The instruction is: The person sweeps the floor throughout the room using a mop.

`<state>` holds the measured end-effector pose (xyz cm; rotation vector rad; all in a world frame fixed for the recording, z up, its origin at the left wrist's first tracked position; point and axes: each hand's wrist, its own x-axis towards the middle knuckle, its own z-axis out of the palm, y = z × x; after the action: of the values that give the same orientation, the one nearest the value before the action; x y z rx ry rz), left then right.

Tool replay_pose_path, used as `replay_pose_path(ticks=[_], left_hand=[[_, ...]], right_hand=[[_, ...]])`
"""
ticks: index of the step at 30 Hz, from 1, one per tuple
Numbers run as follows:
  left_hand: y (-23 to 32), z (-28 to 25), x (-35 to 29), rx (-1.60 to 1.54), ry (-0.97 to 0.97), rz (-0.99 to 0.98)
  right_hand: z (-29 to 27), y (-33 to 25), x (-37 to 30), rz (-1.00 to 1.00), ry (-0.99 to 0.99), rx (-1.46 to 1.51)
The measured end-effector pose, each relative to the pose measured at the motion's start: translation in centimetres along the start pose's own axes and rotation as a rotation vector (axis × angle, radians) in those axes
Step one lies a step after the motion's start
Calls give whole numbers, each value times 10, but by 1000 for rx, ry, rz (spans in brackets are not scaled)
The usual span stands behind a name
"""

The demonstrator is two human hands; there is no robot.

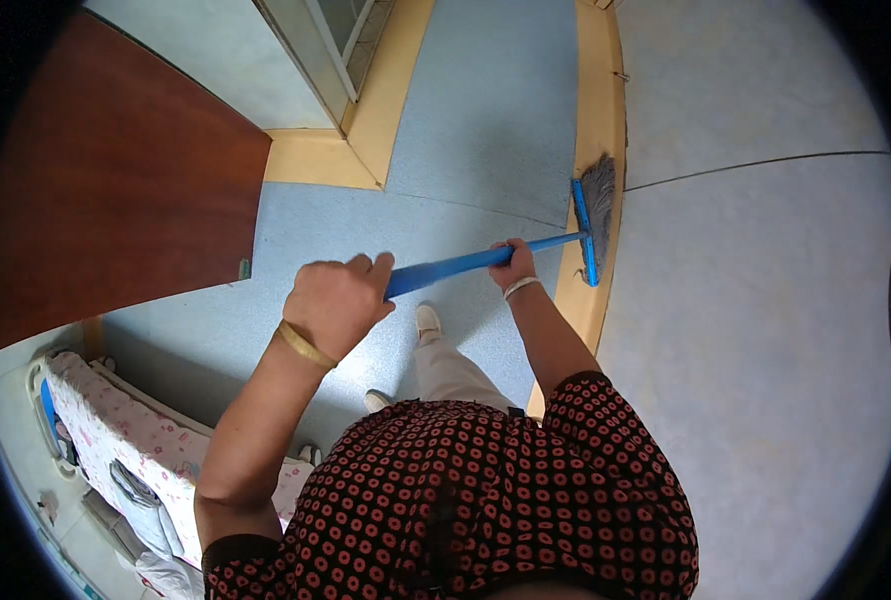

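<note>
A mop with a long blue handle [450, 270] stretches across in front of me from left to right. My left hand [337, 302] is wrapped round the handle's near end, and a yellowish bangle circles that wrist. Farther along, my right hand [512, 262] grips the shaft; a pale bracelet is on this wrist. At the far end the blue mop bar [584, 232] carries a grey fringed mop head [599, 200]. The head lies against the tan strip at the foot of the right wall.
Light blue floor [490, 100] runs ahead between tan borders [315, 160]. A pale wall [745, 300] rises close on my right. At the left stands a reddish-brown door [135, 180]; behind it is a bed [115, 410] with a flowered cover and folded cloth [145, 505].
</note>
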<state>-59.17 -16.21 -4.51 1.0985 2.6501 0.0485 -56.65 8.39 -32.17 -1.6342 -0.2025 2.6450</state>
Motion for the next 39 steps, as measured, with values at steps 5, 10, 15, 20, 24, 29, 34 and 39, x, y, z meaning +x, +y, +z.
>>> replay_pose_path(ticks=[5, 10, 15, 20, 24, 29, 34, 39], left_hand=[[-7, -9, -3, 50, -70, -135], [-6, -7, -68, 0, -125, -400], [24, 2, -147, -85, -62, -623], [62, 1, -208, -263, -45, -836], [60, -1, -210, -390, -94, -939], [24, -10, -176, -373, -15, -762], [-29, -23, -106, -259, -95, -572], [-78, -45, -5, -81, -169, -303]], right_hand=[[22, 7, 17, 7, 169, -13], [45, 72, 9, 52, 112, -267], [33, 154, -5, 83, 12, -609], [42, 212, -51, 231, -83, -824], [69, 208, -64, 393, -140, -969], [105, 185, -47, 346, -197, -925], [127, 139, 13, 288, -192, -665], [145, 64, 57, 190, -158, -401]])
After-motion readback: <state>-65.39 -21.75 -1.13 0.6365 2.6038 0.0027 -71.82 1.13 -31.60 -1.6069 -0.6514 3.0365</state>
